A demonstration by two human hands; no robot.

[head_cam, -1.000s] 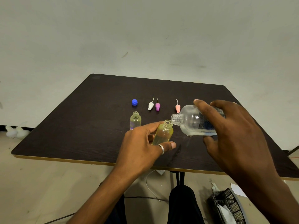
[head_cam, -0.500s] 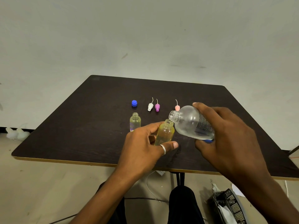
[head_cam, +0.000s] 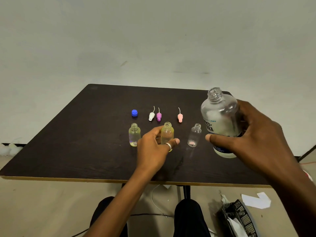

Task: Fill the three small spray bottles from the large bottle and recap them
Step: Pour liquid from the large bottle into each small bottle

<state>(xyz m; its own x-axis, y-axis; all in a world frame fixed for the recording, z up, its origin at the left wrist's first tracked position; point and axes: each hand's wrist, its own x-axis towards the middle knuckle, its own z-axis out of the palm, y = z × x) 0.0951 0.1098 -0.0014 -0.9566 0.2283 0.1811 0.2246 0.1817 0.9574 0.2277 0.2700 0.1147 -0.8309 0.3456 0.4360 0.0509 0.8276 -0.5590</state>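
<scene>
Table (head_cam: 85,142): dark top under both hands; all the task's things stand on it except the large bottle.
Large bottle (head_cam: 220,120): upright and uncapped in the right hand, off the table, a little liquid at the bottom; not pouring.
Right hand (head_cam: 253,139): thumb and fingers wrapped round the large bottle's body.
Left hand (head_cam: 153,151): thumb and fingers curled round the middle small bottle, steadying it on the table.
Middle small bottle (head_cam: 167,134): upright in the left hand, yellowish, seemingly filled; no top.
Left small bottle (head_cam: 134,136): just left of the left hand, apparently filled; no top.
Right small bottle (head_cam: 195,135): between the two hands, looks empty; probably next to fill.
Spray tops: white (head_cam: 151,115), purple (head_cam: 159,116) and pink (head_cam: 180,117) beyond the left hand, none fitted.
Blue cap (head_cam: 134,113): beyond the left small bottle, likely the large bottle's.
Progress: roughly two fills done; one fill and all recapping left.
</scene>
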